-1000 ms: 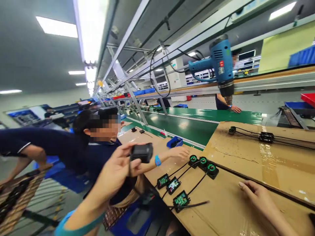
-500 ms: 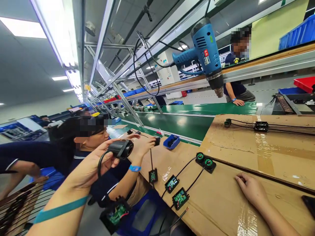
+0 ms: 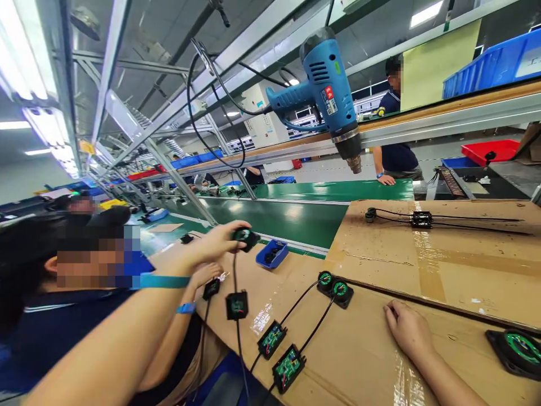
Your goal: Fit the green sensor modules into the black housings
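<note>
My left hand [image 3: 224,239], stretched out over the far part of the bench, grips a round black housing [image 3: 245,240] between thumb and fingers. From it a black cable runs down to a small open black box with a circuit board [image 3: 237,305]. On the cardboard lies my right hand [image 3: 408,330], loosely curled with nothing visible in it. To its left sit a black double housing with two green round boards [image 3: 340,288] and two cabled circuit boxes, one nearer [image 3: 289,367] and one farther [image 3: 271,339].
A co-worker's hand [image 3: 207,274] is beside another black box [image 3: 211,288] at left. Behind stands a blue bin [image 3: 273,255] with black parts. A blue heat gun [image 3: 329,84] hangs overhead. At the right edge lies a round black housing [image 3: 518,347]; a cabled assembly [image 3: 421,219] lies farther back.
My left hand has moved forward and right with the black housing, carrying its cabled box along. My right hand stays on the cardboard. The view has shifted, showing another housing at right.
</note>
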Demonstrator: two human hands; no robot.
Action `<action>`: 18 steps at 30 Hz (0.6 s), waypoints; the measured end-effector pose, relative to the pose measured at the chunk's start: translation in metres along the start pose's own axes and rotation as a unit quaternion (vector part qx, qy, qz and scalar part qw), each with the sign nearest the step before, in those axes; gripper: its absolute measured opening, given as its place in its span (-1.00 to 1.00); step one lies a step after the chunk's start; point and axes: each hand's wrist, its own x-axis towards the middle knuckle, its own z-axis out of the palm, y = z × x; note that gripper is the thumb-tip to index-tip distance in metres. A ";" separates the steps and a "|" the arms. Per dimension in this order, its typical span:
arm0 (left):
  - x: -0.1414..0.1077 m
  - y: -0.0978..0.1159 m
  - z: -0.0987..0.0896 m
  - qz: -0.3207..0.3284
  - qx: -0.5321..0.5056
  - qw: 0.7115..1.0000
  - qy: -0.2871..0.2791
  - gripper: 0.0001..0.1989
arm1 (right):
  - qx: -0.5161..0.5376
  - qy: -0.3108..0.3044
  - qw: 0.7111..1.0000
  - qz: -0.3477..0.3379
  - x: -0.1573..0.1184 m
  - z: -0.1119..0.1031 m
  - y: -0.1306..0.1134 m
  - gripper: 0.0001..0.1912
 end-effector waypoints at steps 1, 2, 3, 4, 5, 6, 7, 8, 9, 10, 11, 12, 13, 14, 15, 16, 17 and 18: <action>0.016 0.000 0.029 0.023 0.034 0.999 -0.034 -0.42 | 0.003 -0.001 1.000 0.001 0.000 0.000 0.000 -0.67; 0.029 0.000 0.059 0.044 0.063 0.995 -0.059 -0.44 | 0.004 0.000 1.000 0.001 -0.001 -0.001 -0.001 -0.67; 0.039 0.000 0.089 0.060 0.080 0.992 -0.071 -0.46 | 0.005 0.000 1.000 0.000 -0.002 -0.002 -0.003 -0.68; 0.046 0.000 0.117 0.077 0.086 0.990 -0.086 -0.48 | 0.004 0.001 1.000 0.000 -0.003 -0.003 -0.005 -0.68; 0.051 0.000 0.142 0.092 0.085 0.987 -0.103 -0.50 | 0.004 0.003 1.000 -0.001 -0.004 -0.004 -0.007 -0.68; 0.054 0.000 0.164 0.106 0.080 0.984 -0.122 -0.52 | 0.002 0.006 1.000 -0.001 -0.004 -0.005 -0.009 -0.69; 0.055 0.000 0.182 0.119 0.073 0.980 -0.138 -0.53 | -0.001 0.008 1.000 0.002 -0.004 -0.007 -0.011 -0.69; 0.057 -0.001 0.196 0.130 0.067 0.978 -0.151 -0.53 | -0.005 0.009 1.000 0.007 -0.004 -0.008 -0.013 -0.69; 0.058 -0.002 0.207 0.138 0.060 0.976 -0.160 -0.52 | -0.010 0.010 1.000 0.015 -0.003 -0.009 -0.015 -0.69; 0.059 -0.002 0.215 0.144 0.051 0.974 -0.165 -0.50 | -0.014 0.008 1.000 0.022 -0.002 -0.010 -0.016 -0.69; 0.059 -0.003 0.220 0.151 0.043 0.973 -0.168 -0.48 | -0.018 0.004 0.999 0.028 -0.001 -0.010 -0.016 -0.69; 0.060 -0.003 0.223 0.158 0.037 0.972 -0.168 -0.46 | -0.020 -0.001 0.999 0.032 0.000 -0.011 -0.016 -0.69; 0.060 -0.002 0.225 0.162 0.033 0.972 -0.167 -0.43 | -0.021 -0.008 0.999 0.035 0.000 -0.012 -0.015 -0.68; 0.059 -0.002 0.225 0.163 0.031 0.972 -0.165 -0.41 | -0.021 -0.014 0.999 0.036 0.000 -0.013 -0.014 -0.67; 0.058 -0.003 0.224 0.159 0.030 0.974 -0.161 -0.38 | -0.020 -0.021 0.999 0.037 0.000 -0.013 -0.013 -0.65; 0.055 -0.005 0.222 0.152 0.030 0.975 -0.157 -0.37 | -0.020 -0.027 0.999 0.039 0.001 -0.013 -0.012 -0.63; 0.051 -0.008 0.218 0.142 0.028 0.978 -0.152 -0.36 | -0.019 -0.032 0.998 0.040 0.002 -0.013 -0.011 -0.62; 0.045 -0.011 0.212 0.132 0.024 0.980 -0.146 -0.35 | -0.019 -0.037 0.998 0.042 0.004 -0.013 -0.009 -0.61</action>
